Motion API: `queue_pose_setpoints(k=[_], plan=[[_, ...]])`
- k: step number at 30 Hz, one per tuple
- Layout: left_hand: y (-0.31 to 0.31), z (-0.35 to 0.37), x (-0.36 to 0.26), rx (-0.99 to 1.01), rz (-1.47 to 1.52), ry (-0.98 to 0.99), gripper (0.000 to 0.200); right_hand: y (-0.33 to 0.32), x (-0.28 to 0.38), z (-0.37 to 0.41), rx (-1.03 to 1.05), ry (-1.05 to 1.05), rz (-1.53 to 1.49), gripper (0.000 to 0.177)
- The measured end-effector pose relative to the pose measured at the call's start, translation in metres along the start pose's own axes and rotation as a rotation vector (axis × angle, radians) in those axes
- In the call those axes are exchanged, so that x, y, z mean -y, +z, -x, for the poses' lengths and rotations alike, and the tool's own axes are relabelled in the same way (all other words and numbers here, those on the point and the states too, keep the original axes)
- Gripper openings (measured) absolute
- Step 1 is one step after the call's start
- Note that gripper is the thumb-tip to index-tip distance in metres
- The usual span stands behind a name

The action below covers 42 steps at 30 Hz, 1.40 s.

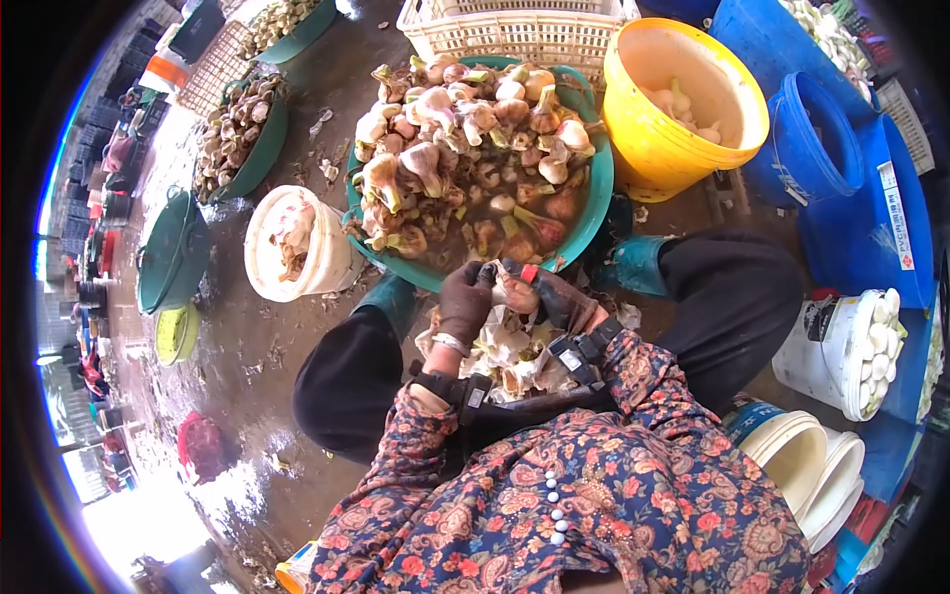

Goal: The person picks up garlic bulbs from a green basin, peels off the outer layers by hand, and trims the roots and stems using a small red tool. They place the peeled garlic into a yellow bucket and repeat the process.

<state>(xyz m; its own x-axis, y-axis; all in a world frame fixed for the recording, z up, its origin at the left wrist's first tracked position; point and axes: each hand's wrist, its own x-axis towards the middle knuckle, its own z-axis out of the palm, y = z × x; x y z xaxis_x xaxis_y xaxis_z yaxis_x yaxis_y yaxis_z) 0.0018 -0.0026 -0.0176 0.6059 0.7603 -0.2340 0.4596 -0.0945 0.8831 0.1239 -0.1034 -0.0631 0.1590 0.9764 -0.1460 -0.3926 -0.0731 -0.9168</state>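
My left hand [463, 307], in a dark glove, is closed on a garlic bulb [515, 293] just over the near rim of a green tub [606, 188]. On the bulb's other side my right hand [560, 297], also gloved, has its fingers closed against it; a small red item [529, 272] shows at those fingers. Unpeeled garlic [421, 168] is heaped in the tub, with murky water in its near part. Below my hands, pale garlic skins [505, 351] lie in a pile between my legs.
Left of the tub stands a white bucket [336, 259] with skins inside. A yellow bucket [633, 129] at the right holds some pale bulbs. A white bucket [816, 346] full of white bulbs is farther right, near blue tubs [891, 228]. Behind is a cream crate [515, 38].
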Motion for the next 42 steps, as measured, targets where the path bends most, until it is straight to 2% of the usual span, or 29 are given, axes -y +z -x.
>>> queue_pose_setpoints(k=[1,2,3,4,5,6,8,9,10,11,12,14,15,16,18,21,22,24,26,28,29,32,34,36,37,38,40,41,42], plan=[[-0.006,-0.001,-0.005,0.103,0.185,-0.146,0.023,-0.003,-0.003,0.001,0.06,0.115,-0.462,0.032],[-0.008,0.001,-0.007,0.099,0.188,-0.146,0.023,-0.007,-0.006,0.002,0.122,0.231,-0.92,0.032],[-0.008,0.002,-0.01,0.062,0.27,0.028,0.028,-0.01,0.002,0.007,0.064,0.189,-0.738,0.026],[-0.009,0.002,-0.014,0.028,0.351,0.203,0.033,-0.003,0.028,0.013,0.06,0.185,-0.734,0.026],[-0.013,0.009,-0.023,0.092,0.349,0.242,0.044,0.01,0.065,0.022,0.049,0.202,-0.388,0.025],[-0.018,0.011,-0.029,0.089,0.354,0.244,0.044,0.016,0.085,0.026,0.041,0.217,-0.039,0.025],[-0.029,0.014,-0.034,0.444,0.218,-0.043,0.04,0.003,0.057,0.022,0.076,0.186,-0.07,0.026],[-0.027,0.016,-0.033,0.367,0.245,0.063,0.033,0.003,0.051,0.02,0.105,0.156,-0.109,0.027],[-0.025,0.018,-0.031,0.363,0.256,0.064,0.033,0.001,0.047,0.021,0.134,0.129,-0.146,0.029],[-0.024,0.02,-0.03,0.294,0.195,0.069,0.026,-0.003,0.044,0.022,0.086,0.33,-0.395,0.031],[-0.023,0.022,-0.031,0.225,0.132,0.075,0.02,0.002,0.052,0.025,0.087,0.335,-0.383,0.031],[-0.014,0.027,-0.031,0.157,0.073,0.113,0.013,0.01,0.063,0.034,0.057,0.138,-0.012,0.029],[-0.009,0.031,-0.031,0.096,0.1,0.101,0.013,0.005,0.062,0.022,0.062,0.367,-0.138,0.029],[-0.005,0.033,-0.031,0.032,0.127,0.088,0.013,0.001,0.061,0.023,0.064,0.371,-0.127,0.029],[-0.004,0.037,-0.032,0.057,0.136,0.062,0.013,0.003,0.073,0.03,0.135,0.108,0.192,0.031],[-0.002,0.04,-0.036,0.139,0.47,-0.094,0.018,0.021,0.089,0.048,0.066,0.109,0.204,0.042],[-0.001,0.04,-0.031,0.136,0.477,-0.094,0.018,0.025,0.091,0.052,0.029,0.105,0.205,0.049],[-0.004,0.04,-0.027,0.205,0.636,-0.182,0.022,0.024,0.091,0.055,0.017,0.14,0.14,0.043],[-0.014,0.04,-0.029,0.259,0.679,-0.174,0.026,0.015,0.084,0.054,-0.011,0.145,-0.137,0.045],[-0.032,0.046,-0.054,0.351,0.755,-0.251,0.03,0.008,0.082,0.052,-0.012,0.135,-0.17,0.048],[-0.031,0.045,-0.048,0.408,0.602,-0.217,0.033,0.007,0.086,0.051,-0.011,0.132,-0.061,0.051],[-0.022,0.041,-0.021,0.446,0.595,-0.208,0.035,0.009,0.089,0.053,0.042,0.09,0.098,0.051],[-0.026,0.044,-0.029,0.478,0.674,-0.244,0.031,0.018,0.105,0.058,0.071,0.133,-0.175,0.048],[-0.03,0.059,-0.037,0.277,0.154,0.285,0.031,0.014,0.097,0.057,0.066,0.106,-0.186,0.047],[-0.027,0.056,-0.021,0.115,-0.069,0.686,0.037,0.012,0.094,0.054,0.06,0.075,-0.193,0.047],[-0.021,0.057,-0.013,0.057,-0.066,0.709,0.038,0.01,0.09,0.054,0.048,0.047,-0.201,0.047],[-0.018,0.06,-0.017,-0.033,-0.078,0.667,0.03,0.016,0.095,0.055,0.032,0.094,-0.276,0.044],[-0.02,0.059,-0.019,-0.038,-0.081,0.663,0.03,0.02,0.095,0.054,-0.038,-0.084,0.067,0.043],[-0.025,0.055,-0.029,0.109,0.259,0.188,0.026,0.023,0.095,0.053,-0.108,-0.263,0.41,0.043]])
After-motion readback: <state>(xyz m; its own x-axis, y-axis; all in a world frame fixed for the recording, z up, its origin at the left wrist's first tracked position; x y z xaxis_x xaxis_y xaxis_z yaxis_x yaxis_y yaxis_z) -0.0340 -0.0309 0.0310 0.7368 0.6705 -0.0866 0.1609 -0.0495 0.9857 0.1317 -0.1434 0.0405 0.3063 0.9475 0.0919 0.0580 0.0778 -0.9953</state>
